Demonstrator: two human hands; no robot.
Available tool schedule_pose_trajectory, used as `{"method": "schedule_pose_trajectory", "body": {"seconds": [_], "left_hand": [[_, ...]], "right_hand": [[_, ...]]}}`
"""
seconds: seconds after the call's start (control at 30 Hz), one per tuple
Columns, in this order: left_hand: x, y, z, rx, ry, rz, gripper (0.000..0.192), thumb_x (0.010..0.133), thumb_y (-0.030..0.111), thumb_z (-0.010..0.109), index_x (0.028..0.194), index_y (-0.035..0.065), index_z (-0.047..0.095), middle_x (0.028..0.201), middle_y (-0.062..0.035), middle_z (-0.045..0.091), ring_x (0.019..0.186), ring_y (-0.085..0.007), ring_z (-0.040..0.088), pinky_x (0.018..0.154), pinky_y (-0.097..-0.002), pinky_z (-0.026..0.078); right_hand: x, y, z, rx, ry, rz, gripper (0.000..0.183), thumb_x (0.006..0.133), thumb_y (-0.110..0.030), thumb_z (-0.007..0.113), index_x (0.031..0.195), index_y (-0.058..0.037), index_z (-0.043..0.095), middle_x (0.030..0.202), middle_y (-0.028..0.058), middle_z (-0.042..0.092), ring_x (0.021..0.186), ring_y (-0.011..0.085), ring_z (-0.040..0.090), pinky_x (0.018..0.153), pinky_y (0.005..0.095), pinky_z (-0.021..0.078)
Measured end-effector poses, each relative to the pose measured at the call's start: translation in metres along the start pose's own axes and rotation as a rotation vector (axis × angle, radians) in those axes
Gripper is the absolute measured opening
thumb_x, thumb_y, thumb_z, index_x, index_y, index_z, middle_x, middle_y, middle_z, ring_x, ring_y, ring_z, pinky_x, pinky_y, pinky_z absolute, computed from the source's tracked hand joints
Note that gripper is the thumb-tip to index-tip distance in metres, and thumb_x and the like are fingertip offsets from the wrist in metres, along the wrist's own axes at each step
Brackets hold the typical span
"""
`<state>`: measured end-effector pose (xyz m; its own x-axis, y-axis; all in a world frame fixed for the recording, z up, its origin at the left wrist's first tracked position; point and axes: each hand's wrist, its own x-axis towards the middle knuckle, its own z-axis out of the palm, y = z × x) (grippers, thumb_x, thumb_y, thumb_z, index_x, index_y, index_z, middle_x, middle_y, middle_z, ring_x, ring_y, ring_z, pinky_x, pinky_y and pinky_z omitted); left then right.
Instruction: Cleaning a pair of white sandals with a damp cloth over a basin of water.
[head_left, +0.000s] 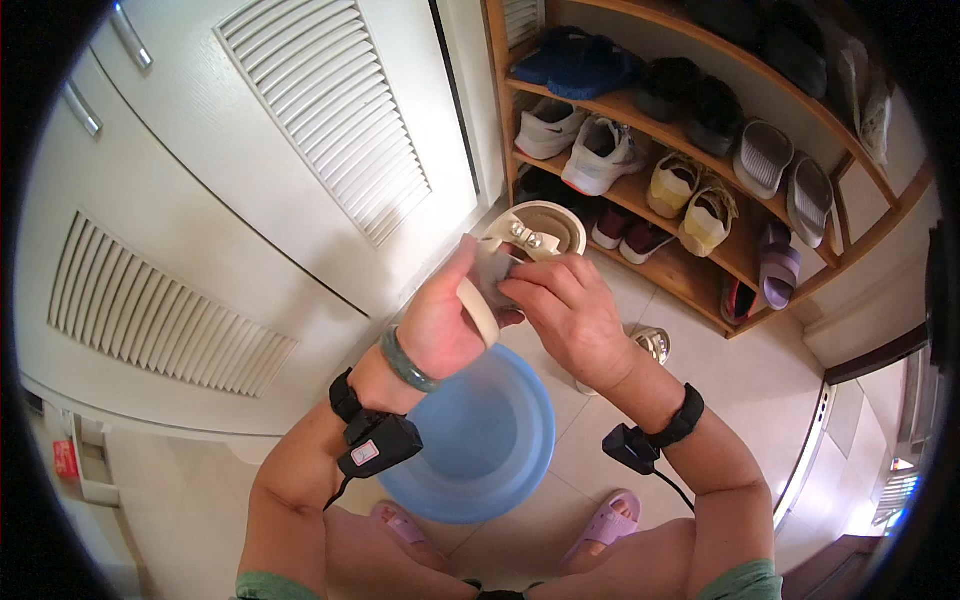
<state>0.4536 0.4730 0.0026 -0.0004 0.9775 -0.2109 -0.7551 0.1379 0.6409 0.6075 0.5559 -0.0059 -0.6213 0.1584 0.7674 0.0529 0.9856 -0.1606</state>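
My left hand grips a cream-soled shoe, held tilted above a blue plastic basin. The fingers of my right hand press a greyish thing, perhaps a cloth, against the shoe; its exact shape is hidden between my hands. Silvery beads on a cream strap show just beyond my fingertips, and whether they belong to the held shoe I cannot tell. Behind them is a round cream-rimmed container. A gold-coloured shoe lies on the floor, partly behind my right forearm.
A wooden shoe rack with several pairs of shoes and slippers stands at the upper right. White louvred cabinet doors rise on the left. My feet, in pink slides, are on the tiled floor beside and below the basin.
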Motion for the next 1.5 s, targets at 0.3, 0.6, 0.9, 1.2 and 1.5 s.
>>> {"method": "schedule_pose_trajectory", "body": {"seconds": [0.3,0.6,0.9,1.2,1.5], "left_hand": [[-0.006,0.027,0.004,0.097,-0.054,-0.061,0.057,0.094,0.056,0.030,0.128,0.0128,0.045,0.114,0.0000,0.056,0.094,-0.0154,0.050,0.077,-0.0325,0.041],[-0.002,0.029,-0.001,-0.146,-0.135,-0.048,0.069,0.089,0.063,0.034,0.132,0.0083,0.041,0.123,-0.0080,0.052,0.103,-0.0226,0.051,0.088,-0.0380,0.041],[-0.004,0.019,0.010,-0.198,-0.252,-0.057,0.091,0.085,0.071,0.028,0.136,-0.0037,0.031,0.131,-0.0205,0.046,0.125,-0.0330,0.041,0.107,-0.0417,0.028],[-0.004,0.028,0.002,-0.287,-0.271,-0.076,0.096,0.083,0.075,0.024,0.141,-0.0008,0.020,0.138,-0.0228,0.037,0.130,-0.0352,0.033,0.109,-0.0477,0.023],[0.000,0.006,0.013,-0.275,-0.259,-0.031,0.092,0.084,0.071,0.029,0.139,-0.0019,0.026,0.140,-0.0246,0.034,0.127,-0.0366,0.037,0.108,-0.0491,0.025]], "right_hand": [[-0.042,0.040,-0.002,-0.058,-0.152,0.315,0.025,0.071,-0.002,0.061,0.096,-0.0062,0.062,0.099,0.0086,0.058,0.089,0.0279,0.056,0.075,0.0355,0.0486],[0.003,0.029,-0.031,0.606,0.226,0.901,0.019,0.088,-0.007,0.056,0.106,-0.0045,0.060,0.090,0.0015,0.058,0.073,0.0037,0.049,0.064,0.0194,0.0430],[0.026,-0.051,0.019,0.378,0.072,0.237,0.028,0.076,0.004,0.057,0.103,-0.0045,0.060,0.106,0.0109,0.059,0.091,0.0294,0.057,0.079,0.0367,0.0470],[0.010,-0.058,0.016,0.358,0.003,0.181,0.031,0.068,0.005,0.061,0.098,-0.0047,0.062,0.102,0.0080,0.061,0.095,0.0294,0.057,0.083,0.0382,0.0474],[0.039,-0.040,0.015,0.384,0.114,0.275,0.023,0.073,0.008,0.056,0.094,-0.0016,0.059,0.092,0.0148,0.061,0.087,0.0333,0.057,0.075,0.0395,0.0463]]}}
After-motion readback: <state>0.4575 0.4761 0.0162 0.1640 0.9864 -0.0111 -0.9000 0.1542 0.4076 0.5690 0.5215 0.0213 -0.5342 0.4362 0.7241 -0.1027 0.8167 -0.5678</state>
